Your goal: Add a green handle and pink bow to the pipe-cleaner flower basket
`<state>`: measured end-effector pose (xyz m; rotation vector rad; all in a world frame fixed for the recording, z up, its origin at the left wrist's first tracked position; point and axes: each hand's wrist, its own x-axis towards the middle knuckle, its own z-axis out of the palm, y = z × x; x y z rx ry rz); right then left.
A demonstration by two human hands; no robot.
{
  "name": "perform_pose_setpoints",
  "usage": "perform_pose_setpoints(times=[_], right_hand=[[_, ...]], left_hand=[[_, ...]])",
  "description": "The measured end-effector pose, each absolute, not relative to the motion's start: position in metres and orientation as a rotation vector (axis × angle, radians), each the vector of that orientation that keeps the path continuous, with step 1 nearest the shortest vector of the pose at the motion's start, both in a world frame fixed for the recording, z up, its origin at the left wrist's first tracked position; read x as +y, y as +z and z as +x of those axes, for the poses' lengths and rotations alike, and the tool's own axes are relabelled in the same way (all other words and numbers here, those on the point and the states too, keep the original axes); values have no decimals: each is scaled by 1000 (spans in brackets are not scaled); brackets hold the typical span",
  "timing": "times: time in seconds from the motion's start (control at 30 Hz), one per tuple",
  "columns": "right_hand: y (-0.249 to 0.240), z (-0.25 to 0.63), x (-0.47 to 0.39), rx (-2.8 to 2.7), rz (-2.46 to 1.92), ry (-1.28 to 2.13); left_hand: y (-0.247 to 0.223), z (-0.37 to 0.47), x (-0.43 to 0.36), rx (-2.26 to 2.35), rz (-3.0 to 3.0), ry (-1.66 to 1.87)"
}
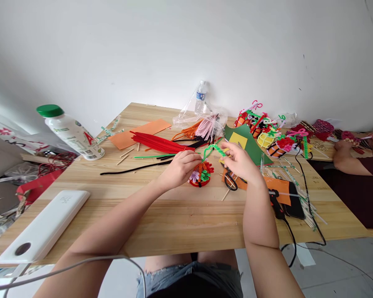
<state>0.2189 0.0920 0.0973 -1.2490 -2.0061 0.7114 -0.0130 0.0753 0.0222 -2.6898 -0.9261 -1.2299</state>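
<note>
A small round craft (200, 176) with red, purple, green and orange fuzzy shapes sits on the wooden table. My left hand (182, 169) is closed at its upper left edge; what its fingertips pinch is too small to make out. From the top of the craft a bright green pipe cleaner (216, 147) arches to the right. The fingers of my right hand (237, 160) are pinched on its right end. Black-handled scissors (230, 181) lie just below my right hand, partly over orange paper.
Red pipe cleaners (158, 142) lie behind my left hand. Finished colourful baskets (269, 136) stand at the back right. A glue gun (276, 203) and black phone (296, 200) lie right of my right forearm. A power bank (45, 225) and white bottle (71, 132) are left. Another person's arm (348, 159) rests far right.
</note>
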Motion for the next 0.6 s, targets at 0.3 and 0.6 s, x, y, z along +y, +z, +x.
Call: perform_pose_setpoints(times=[0.3, 0.6], right_hand=[[115, 240, 94, -1628, -1303, 1176], [103, 238, 97, -1745, -1263, 1183]], left_hand=[[23, -13, 75, -918, -2689, -1219], [24, -13, 75, -912, -2702, -1227]])
